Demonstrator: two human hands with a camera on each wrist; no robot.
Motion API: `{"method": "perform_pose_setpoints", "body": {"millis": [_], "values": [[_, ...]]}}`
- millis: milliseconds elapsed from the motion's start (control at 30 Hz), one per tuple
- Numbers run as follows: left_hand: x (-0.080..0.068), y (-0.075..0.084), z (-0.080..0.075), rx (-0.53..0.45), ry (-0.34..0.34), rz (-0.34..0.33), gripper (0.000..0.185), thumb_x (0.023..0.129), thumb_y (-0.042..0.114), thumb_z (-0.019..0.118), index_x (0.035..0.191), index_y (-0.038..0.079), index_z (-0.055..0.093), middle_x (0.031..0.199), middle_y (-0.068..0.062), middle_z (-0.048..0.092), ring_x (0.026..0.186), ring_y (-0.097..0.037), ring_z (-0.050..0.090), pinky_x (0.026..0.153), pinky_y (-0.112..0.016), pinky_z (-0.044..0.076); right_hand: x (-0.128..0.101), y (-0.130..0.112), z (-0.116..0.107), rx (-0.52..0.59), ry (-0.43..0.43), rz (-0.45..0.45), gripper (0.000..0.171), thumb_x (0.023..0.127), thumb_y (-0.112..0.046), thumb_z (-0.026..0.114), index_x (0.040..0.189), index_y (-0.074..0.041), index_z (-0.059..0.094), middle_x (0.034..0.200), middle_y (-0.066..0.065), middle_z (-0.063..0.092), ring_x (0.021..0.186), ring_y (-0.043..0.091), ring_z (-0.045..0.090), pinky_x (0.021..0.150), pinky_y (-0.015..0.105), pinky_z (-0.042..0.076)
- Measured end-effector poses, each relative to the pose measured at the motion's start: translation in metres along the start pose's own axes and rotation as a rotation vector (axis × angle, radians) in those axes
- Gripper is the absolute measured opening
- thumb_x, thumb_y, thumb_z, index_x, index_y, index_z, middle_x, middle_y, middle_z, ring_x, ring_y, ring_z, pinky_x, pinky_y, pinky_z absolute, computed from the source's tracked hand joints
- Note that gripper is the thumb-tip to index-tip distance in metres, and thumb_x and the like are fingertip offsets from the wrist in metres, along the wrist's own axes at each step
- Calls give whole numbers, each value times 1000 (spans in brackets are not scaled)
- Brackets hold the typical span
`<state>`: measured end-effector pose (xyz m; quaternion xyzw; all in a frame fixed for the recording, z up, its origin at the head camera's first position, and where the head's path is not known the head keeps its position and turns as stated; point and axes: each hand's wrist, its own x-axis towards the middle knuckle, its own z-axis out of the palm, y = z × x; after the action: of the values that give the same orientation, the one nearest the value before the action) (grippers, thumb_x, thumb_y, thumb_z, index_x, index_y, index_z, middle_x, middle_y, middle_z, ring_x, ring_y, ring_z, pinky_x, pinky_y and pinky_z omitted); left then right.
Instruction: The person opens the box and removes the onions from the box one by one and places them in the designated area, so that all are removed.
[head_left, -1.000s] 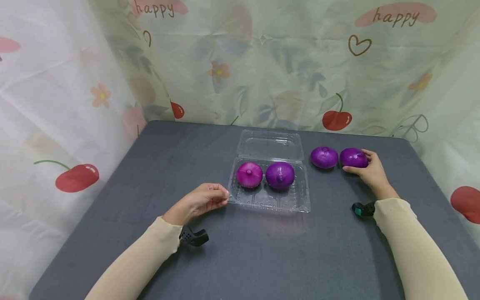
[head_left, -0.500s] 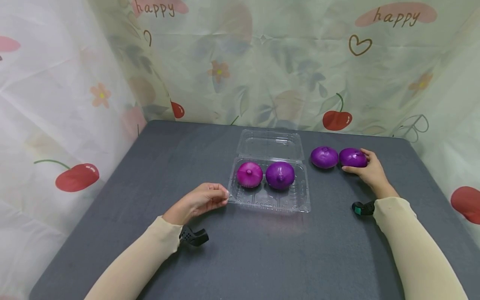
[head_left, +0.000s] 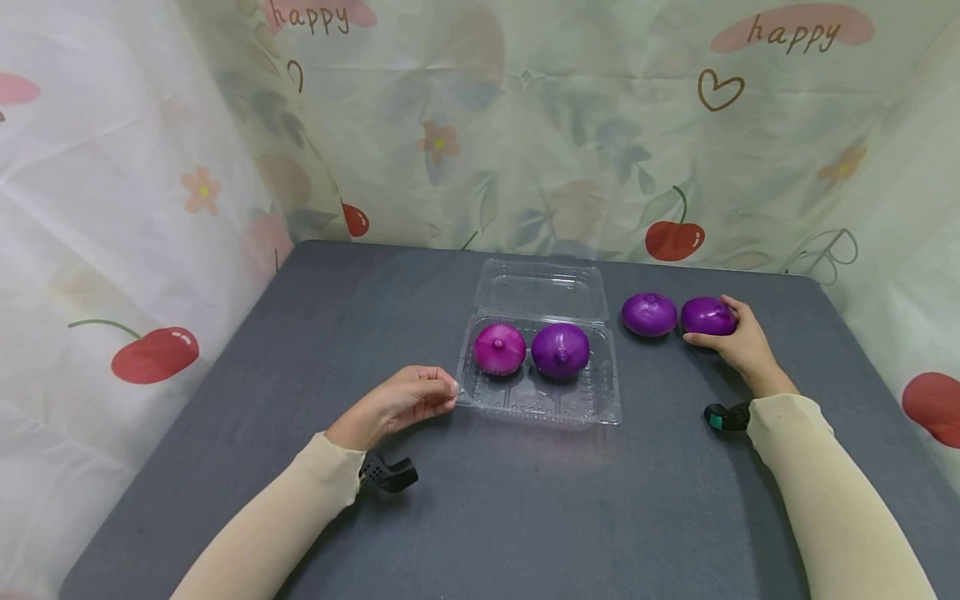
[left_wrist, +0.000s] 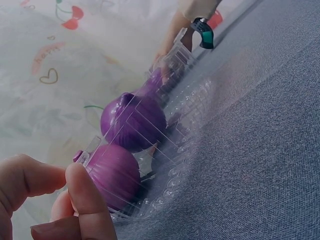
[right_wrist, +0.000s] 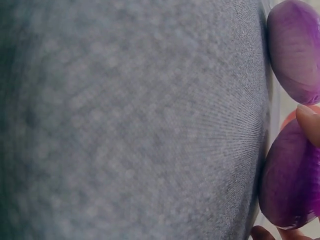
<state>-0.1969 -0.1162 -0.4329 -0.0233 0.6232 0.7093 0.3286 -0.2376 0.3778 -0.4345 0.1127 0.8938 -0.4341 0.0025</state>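
A clear plastic clamshell box (head_left: 540,412) lies open mid-table, its lid (head_left: 540,290) folded back. Two purple onions (head_left: 498,349) (head_left: 560,351) sit in its far half. My left hand (head_left: 408,398) lies at the box's front left corner, its curled fingertips pinching the rim; the left wrist view shows my thumb (left_wrist: 85,200) against that rim, beside the nearer onion (left_wrist: 115,175). To the right of the box lie two more onions. My right hand (head_left: 738,337) grips the right one (head_left: 707,317) between thumb and fingers, and the other loose onion (head_left: 648,314) sits just to its left.
The grey table (head_left: 525,517) is walled by printed curtains at the back (head_left: 525,167) and on the left (head_left: 112,250). Its right edge runs close to my right forearm. Bare grey cloth lies in front of the box.
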Motion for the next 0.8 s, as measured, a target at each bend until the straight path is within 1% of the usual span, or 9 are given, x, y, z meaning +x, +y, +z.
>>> {"method": "perform_pose_setpoints", "body": {"millis": [367,800], "values": [[-1,0,1,-7,-6,0,9,92,-2,58,85,3,59,76,-2,65,69,-9,63,67,-20,55,0,1,0,-4,-4,-6,106,83,-29,76,154,-5,2,155,33,12,139,52,21,110,65,24],[0,0,0,-3,-3,1,14,92,-1,57,81,7,61,76,-3,65,68,-9,62,66,-20,55,0,3,0,9,-23,-2,110,81,-30,78,154,-6,0,152,36,16,138,52,22,110,65,24]]}}
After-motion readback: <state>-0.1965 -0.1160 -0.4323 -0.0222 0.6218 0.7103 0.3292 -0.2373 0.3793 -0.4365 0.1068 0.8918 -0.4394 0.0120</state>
